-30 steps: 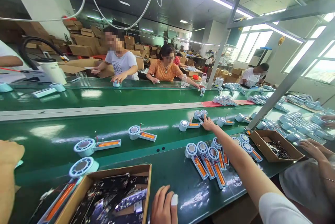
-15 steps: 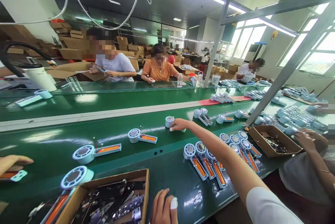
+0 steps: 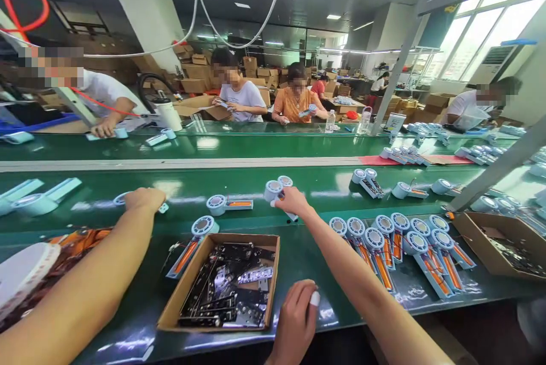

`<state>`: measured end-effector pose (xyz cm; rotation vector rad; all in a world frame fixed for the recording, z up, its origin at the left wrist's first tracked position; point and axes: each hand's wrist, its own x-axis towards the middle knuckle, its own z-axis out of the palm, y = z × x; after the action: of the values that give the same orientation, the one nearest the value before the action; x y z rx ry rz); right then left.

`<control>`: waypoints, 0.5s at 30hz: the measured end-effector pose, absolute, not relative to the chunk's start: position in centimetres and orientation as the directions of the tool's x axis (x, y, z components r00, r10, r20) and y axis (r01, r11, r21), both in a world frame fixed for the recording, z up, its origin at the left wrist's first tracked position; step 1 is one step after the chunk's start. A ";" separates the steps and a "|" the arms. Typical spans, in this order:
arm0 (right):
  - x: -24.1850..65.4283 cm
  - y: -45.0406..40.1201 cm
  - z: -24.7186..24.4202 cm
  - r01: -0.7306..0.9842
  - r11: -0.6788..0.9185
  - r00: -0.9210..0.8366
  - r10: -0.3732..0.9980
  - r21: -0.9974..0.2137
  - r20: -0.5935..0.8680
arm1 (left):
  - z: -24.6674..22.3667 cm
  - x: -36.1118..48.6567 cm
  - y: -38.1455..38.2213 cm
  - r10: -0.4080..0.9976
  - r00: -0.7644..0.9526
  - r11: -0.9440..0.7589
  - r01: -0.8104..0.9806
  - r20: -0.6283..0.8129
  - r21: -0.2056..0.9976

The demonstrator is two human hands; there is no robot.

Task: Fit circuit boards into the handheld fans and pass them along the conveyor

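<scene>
On the green belt, my right hand point(image 3: 292, 201) is closed around the handle of a light-blue handheld fan body point(image 3: 273, 190). Its round slotted head shows to the left of my fingers. A second fan body point(image 3: 285, 181) stands right behind it, its handle hidden by my hand. There is a white cover on my right thumb. Down at the table's front edge, my left hand point(image 3: 297, 319) has its fingers curled in, with a white cover on its thumb; nothing shows in it. To its left is a cardboard box point(image 3: 275, 280) of dark circuit boards.
Fan bodies with orange batteries point(image 3: 433, 262) lie in rows to my right, near another box of parts point(image 3: 486, 262). A co-worker's arm point(image 3: 106, 274) reaches over the belt point(image 3: 324, 194) from the left. A metal post point(image 3: 495, 166) slants at right. People sit across the belts.
The view has swung left. Two fan heads now show at my right hand, where one showed before. My left hand's fingers have curled in. The co-worker's hand at left is now over the belt.
</scene>
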<state>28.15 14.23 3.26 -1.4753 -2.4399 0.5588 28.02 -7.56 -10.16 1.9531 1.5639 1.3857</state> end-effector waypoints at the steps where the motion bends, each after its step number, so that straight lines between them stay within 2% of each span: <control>1: 29.4 13.0 3.2 0.801 0.411 -0.459 0.889 -0.435 -0.006 | -9.5 28.0 -8.2 0.893 -0.032 -0.360 0.546 0.448 0.756; 4: 33.4 8.2 2.0 0.824 0.376 -0.425 0.905 -0.425 -0.022 | -7.4 25.6 -9.7 0.954 -0.124 -0.190 0.450 0.272 0.873; 6: 35.5 4.9 0.5 0.852 0.328 -0.377 0.925 -0.408 -0.043 | -5.7 22.0 -9.6 0.945 -0.255 -0.044 0.523 0.206 0.851; 7: 36.3 3.5 -0.3 0.884 0.277 -0.316 0.948 -0.376 -0.045 | -4.8 19.9 -9.0 0.928 -0.287 0.005 0.647 0.238 0.763; 8: 36.8 2.4 -1.2 0.910 0.240 -0.269 0.962 -0.337 -0.042 | -4.0 17.8 -8.3 0.921 -0.284 0.060 0.779 0.266 0.624; 10: 37.6 0.8 -2.6 0.945 0.184 -0.203 0.978 -0.272 -0.042 | -2.7 14.4 -6.2 0.951 -0.251 0.198 0.943 0.181 0.266; 12: 38.3 -0.1 -3.6 0.948 0.181 -0.197 0.980 -0.262 -0.039 | -2.1 12.6 -4.2 0.966 -0.230 0.206 0.961 0.121 0.185; 15: 40.5 -1.1 -4.1 0.913 0.232 -0.255 0.967 -0.336 -0.025 | -2.3 12.2 -2.6 0.980 -0.192 0.181 0.971 0.059 0.154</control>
<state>40.49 -1.08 -4.11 -1.7885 -2.3111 0.4227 12.16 -2.58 -2.30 1.9628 2.3732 0.2421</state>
